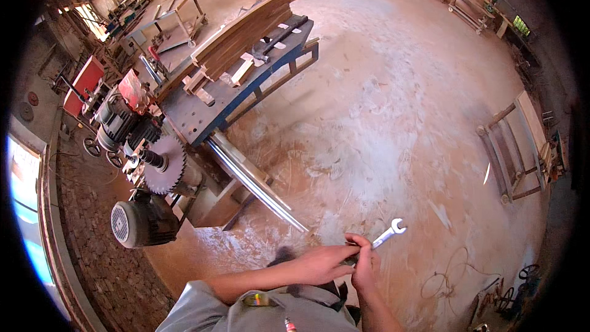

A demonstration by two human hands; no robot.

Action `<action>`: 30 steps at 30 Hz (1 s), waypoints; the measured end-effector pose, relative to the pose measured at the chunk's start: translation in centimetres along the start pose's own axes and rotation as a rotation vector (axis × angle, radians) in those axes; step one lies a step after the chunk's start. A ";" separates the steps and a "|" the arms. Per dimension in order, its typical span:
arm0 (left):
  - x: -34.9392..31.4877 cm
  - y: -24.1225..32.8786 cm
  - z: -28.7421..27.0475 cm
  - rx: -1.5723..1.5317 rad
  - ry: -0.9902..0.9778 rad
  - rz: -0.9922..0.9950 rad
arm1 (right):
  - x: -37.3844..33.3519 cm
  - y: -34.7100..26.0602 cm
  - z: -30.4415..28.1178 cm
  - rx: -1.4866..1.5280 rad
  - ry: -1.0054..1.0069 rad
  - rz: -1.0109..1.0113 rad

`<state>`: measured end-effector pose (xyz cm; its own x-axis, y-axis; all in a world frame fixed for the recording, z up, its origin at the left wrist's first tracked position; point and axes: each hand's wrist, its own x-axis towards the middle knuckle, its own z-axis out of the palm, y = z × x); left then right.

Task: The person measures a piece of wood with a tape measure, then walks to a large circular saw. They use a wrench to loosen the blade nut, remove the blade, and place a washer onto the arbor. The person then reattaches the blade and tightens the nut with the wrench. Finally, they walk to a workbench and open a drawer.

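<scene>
In front of my body, low in the view, a shiny open-end wrench [389, 233] points up and to the right, its open jaw free in the air. My right hand [365, 262] is closed around its handle. My left hand [324, 264] reaches across from the left, and its curled fingers meet the right hand at the lower part of the handle. Fingers cover that end of the wrench. To the left stands a saw machine with a large toothed circular blade [166, 164] on a spindle and a grey electric motor [144, 221] below it.
A blue-edged machine table [236, 99] carries stacked curved wooden boards [246, 34], a hammer [270, 49] and wood blocks. Two metal rails [255, 181] jut toward me from its near end. A wooden frame [516, 147] stands at right; cable [448, 283] lies on the dusty floor.
</scene>
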<state>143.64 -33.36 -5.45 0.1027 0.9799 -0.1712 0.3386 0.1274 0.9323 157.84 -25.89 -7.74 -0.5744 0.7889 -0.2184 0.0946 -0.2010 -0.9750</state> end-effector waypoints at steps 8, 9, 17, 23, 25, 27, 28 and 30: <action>8.5 0.8 0.7 -0.139 -0.028 -0.152 | 5.6 -3.1 -6.9 -0.195 -0.140 0.091; 8.8 -0.4 0.6 -0.270 0.020 -0.124 | 6.8 -4.5 -6.6 -0.242 -0.190 0.144; 11.2 -8.4 -4.4 -0.704 0.698 -0.264 | 20.2 -5.4 -7.1 -0.238 -0.526 0.177; 14.7 -8.2 -13.3 -1.190 1.300 -0.207 | 31.0 -3.3 -13.9 -0.432 -0.412 0.221; 15.4 -8.1 -16.4 -1.190 1.381 -0.162 | 32.9 -2.7 -16.4 -0.425 -0.331 0.308; 17.1 -6.8 -19.6 -1.200 1.416 -0.111 | 35.2 -3.0 -18.3 -0.412 -0.207 0.398; 18.1 -6.2 -21.0 -1.196 1.435 -0.086 | 36.3 -2.8 -19.2 -0.372 -0.177 0.442; 20.5 -6.0 -23.5 -1.191 1.448 -0.057 | 38.4 -2.0 -21.3 -0.305 -0.112 0.537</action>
<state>121.78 -10.40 -7.06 -0.8678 0.2436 -0.4332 -0.4969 -0.4377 0.7494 152.91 17.22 -15.04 -0.4625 0.5547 -0.6917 0.6121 -0.3646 -0.7017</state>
